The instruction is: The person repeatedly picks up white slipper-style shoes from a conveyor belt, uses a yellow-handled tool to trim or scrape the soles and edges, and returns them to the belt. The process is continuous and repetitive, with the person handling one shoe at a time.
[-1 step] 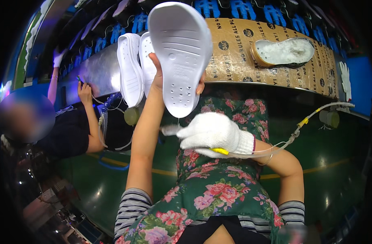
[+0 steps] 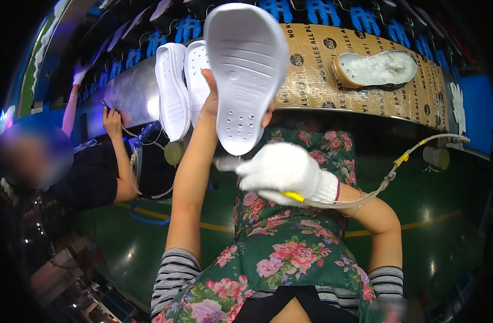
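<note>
A white shoe sole with rows of small holes at its near end is held up before me. My bare left hand is closed around it, thumb on the left edge and fingertips on the right; the rest of the hand is behind the sole. Just below the sole's near end, my white-gloved right hand is closed on a brush with a blurred greyish head. A clear tube with yellow bands trails from this hand to the right. I cannot tell whether the brush touches the sole.
White soles lie on the metal bench to the left. A glue-smeared sole rests on printed brown cardboard. Blue clamps line the back; a white glove hangs at right. A co-worker works at left.
The sole in my left hand has shifted slightly to the right. My right hand has moved a little up and to the right with the brush.
</note>
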`<action>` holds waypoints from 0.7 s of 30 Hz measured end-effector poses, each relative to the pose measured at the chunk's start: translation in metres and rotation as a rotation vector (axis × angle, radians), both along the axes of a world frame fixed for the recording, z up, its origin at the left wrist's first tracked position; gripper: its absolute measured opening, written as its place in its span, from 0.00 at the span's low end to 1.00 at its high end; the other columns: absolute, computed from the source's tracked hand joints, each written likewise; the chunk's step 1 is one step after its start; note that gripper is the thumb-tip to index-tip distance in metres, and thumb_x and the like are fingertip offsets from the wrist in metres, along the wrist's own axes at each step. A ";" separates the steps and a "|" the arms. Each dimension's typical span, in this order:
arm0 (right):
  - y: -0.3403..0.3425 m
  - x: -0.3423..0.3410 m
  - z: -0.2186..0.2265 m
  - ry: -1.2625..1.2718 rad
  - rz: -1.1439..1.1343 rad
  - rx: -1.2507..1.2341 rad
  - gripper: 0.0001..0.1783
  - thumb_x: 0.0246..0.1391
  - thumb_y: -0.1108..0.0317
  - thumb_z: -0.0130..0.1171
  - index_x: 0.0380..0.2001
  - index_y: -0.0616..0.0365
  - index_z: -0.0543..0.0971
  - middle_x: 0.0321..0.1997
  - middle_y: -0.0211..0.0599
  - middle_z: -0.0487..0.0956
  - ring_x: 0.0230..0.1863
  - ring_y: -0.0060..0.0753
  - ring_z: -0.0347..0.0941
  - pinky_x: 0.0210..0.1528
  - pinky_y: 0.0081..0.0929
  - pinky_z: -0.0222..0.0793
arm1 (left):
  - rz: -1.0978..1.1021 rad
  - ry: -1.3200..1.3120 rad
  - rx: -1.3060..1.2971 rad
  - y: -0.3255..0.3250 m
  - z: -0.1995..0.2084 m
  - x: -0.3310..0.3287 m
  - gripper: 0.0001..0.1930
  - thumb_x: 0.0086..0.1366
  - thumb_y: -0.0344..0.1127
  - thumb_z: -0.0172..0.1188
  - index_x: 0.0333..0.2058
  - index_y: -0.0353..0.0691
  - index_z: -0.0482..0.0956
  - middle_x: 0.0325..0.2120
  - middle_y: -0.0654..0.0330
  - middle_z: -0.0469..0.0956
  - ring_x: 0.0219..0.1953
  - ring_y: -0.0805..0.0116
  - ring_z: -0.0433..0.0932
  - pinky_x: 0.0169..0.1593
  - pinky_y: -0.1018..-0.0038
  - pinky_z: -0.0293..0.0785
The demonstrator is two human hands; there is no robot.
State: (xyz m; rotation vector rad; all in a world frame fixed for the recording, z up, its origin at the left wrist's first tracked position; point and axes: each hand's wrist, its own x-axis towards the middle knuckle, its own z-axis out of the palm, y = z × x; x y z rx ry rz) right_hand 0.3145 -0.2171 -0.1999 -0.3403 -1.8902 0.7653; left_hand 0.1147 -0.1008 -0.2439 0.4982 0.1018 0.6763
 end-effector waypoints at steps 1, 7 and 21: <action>0.003 0.000 -0.006 -0.065 -0.072 0.019 0.11 0.50 0.72 0.67 0.39 0.51 0.85 0.45 0.32 0.86 0.35 0.39 0.81 0.35 0.37 0.78 | -0.057 -0.007 0.001 0.004 -0.004 -0.001 0.68 0.47 0.93 0.53 0.68 0.33 0.67 0.46 0.34 0.79 0.38 0.40 0.84 0.39 0.50 0.85; 0.010 0.009 0.003 -0.195 0.021 -0.030 0.19 0.39 0.74 0.74 0.39 0.52 0.86 0.47 0.40 0.87 0.38 0.46 0.84 0.40 0.39 0.80 | -0.186 0.258 -0.080 0.016 -0.008 -0.009 0.57 0.56 0.78 0.63 0.70 0.35 0.67 0.58 0.39 0.79 0.53 0.45 0.84 0.50 0.50 0.87; 0.025 0.036 -0.007 0.642 -0.318 -1.229 0.13 0.53 0.84 0.66 0.43 0.67 0.86 0.50 0.51 0.87 0.43 0.33 0.85 0.48 0.28 0.82 | 0.913 0.279 0.032 0.019 0.000 0.037 0.34 0.81 0.58 0.39 0.71 0.36 0.65 0.65 0.42 0.73 0.62 0.47 0.78 0.68 0.51 0.75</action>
